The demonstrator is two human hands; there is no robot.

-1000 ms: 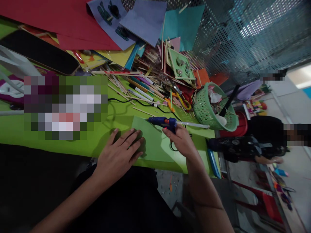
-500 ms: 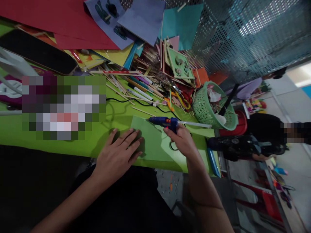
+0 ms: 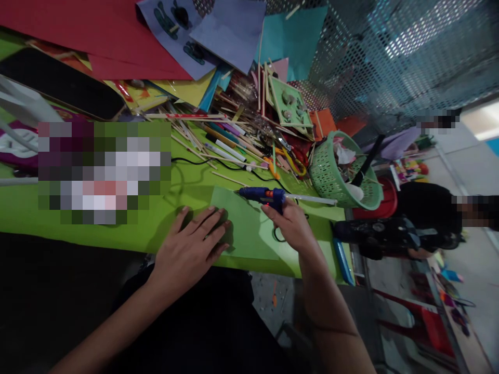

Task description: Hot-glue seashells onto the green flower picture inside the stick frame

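My right hand [image 3: 290,223] is wrapped round the handle of a blue hot glue gun [image 3: 259,195], whose nozzle points left. A clear glue stick [image 3: 312,200] sticks out of its back end, and a small red light glows near my thumb. Under the gun lies a sheet of light green paper [image 3: 249,231]; the nozzle is at its upper left corner, and whether it touches I cannot tell. My left hand [image 3: 195,239] rests flat with fingers spread, its fingertips over the paper's left edge and the green table cover [image 3: 152,228].
Behind the gun lie wooden sticks [image 3: 187,132], pens [image 3: 224,148] and scissors [image 3: 292,161]. A green basket [image 3: 331,169] holding scraps stands to the right. A black cable [image 3: 230,167] crosses the table. A dark phone-like slab [image 3: 62,83] lies left. A person [image 3: 424,218] is at far right.
The glue stick's back end sits slightly closer to the gun. Both hands and the paper stay almost where they were.
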